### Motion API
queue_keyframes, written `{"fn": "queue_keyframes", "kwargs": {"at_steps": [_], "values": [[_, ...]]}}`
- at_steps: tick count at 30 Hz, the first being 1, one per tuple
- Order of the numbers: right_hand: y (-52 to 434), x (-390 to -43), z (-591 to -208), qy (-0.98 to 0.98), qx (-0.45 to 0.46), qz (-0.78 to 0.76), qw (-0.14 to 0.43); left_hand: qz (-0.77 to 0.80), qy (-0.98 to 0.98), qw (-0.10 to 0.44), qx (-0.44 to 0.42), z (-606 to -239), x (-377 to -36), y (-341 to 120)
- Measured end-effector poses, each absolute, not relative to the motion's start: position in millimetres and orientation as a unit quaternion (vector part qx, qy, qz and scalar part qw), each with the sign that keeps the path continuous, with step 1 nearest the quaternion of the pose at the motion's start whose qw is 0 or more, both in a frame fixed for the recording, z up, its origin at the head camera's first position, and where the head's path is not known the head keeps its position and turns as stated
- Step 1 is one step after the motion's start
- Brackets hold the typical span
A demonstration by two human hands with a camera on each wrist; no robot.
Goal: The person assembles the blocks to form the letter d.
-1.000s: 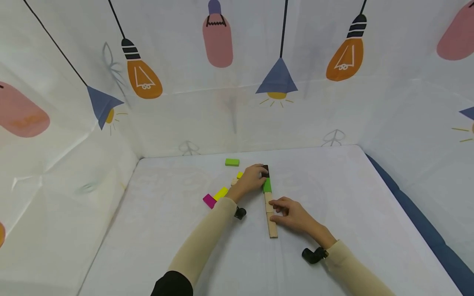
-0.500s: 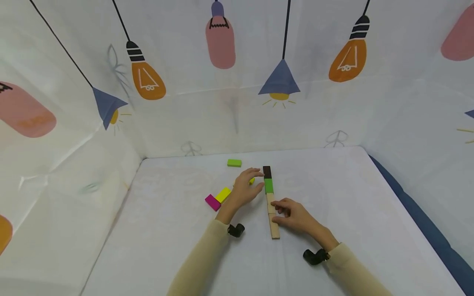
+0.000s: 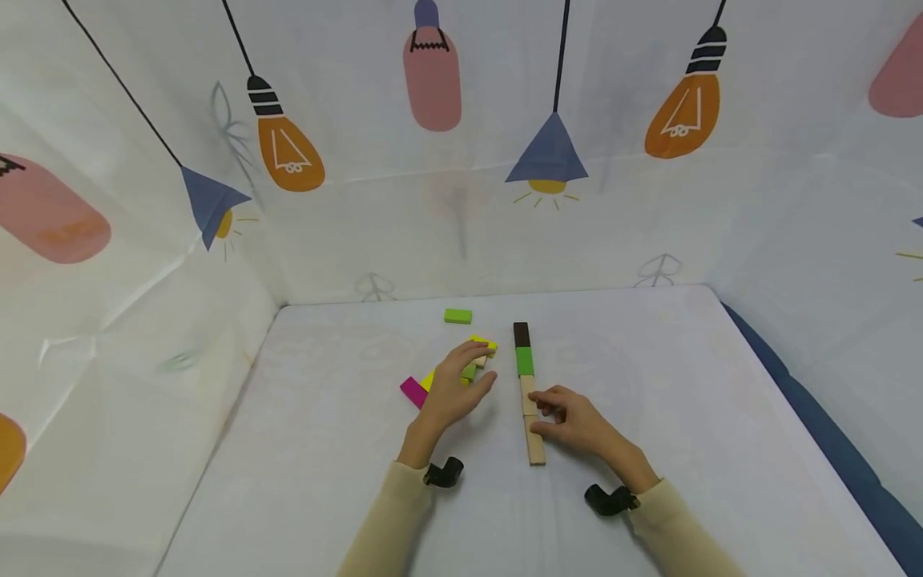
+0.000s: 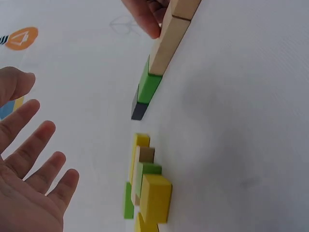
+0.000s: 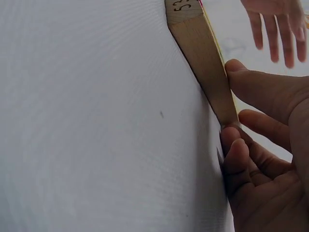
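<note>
Four-sided wooden blocks form a straight row: a dark brown block [image 3: 521,334] farthest, then a green block [image 3: 525,362], a plain wooden block [image 3: 527,388] and another plain wooden block [image 3: 535,447] nearest. My right hand [image 3: 580,425] rests at the row's right side, thumb on the nearest block and forefinger on the one beyond; its other fingers are curled in. Holding nothing, my left hand [image 3: 449,393] hovers by a loose group of blocks, fingers spread. A yellow block [image 4: 157,199] and a green block [image 4: 151,168] of that group show in the left wrist view.
A lime green block [image 3: 457,316] lies alone behind the group. Left of my left hand is a magenta block [image 3: 413,391], partly covered. The white table [image 3: 649,353] meets a lamp-patterned cloth wall [image 3: 461,224] at the back.
My left hand has left the dark brown block at the row's far end and moved left and nearer, its fingers opening out. The right hand keeps its place.
</note>
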State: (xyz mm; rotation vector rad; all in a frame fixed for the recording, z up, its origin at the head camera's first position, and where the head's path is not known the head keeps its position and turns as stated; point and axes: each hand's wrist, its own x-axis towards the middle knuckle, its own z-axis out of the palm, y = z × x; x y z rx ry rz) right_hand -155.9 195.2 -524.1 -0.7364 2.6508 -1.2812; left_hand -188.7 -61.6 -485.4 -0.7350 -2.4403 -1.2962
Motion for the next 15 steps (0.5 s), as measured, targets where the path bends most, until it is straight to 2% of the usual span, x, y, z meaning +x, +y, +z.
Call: {"fn": "queue_keyframes", "kwargs": {"at_steps": [15], "values": [[195.8, -159.0, -516.1, 0.881, -0.265, -0.384, 0.077, -0.481, -0.845, 0.161, -0.172, -499.7, -150.9, -111.8]]}}
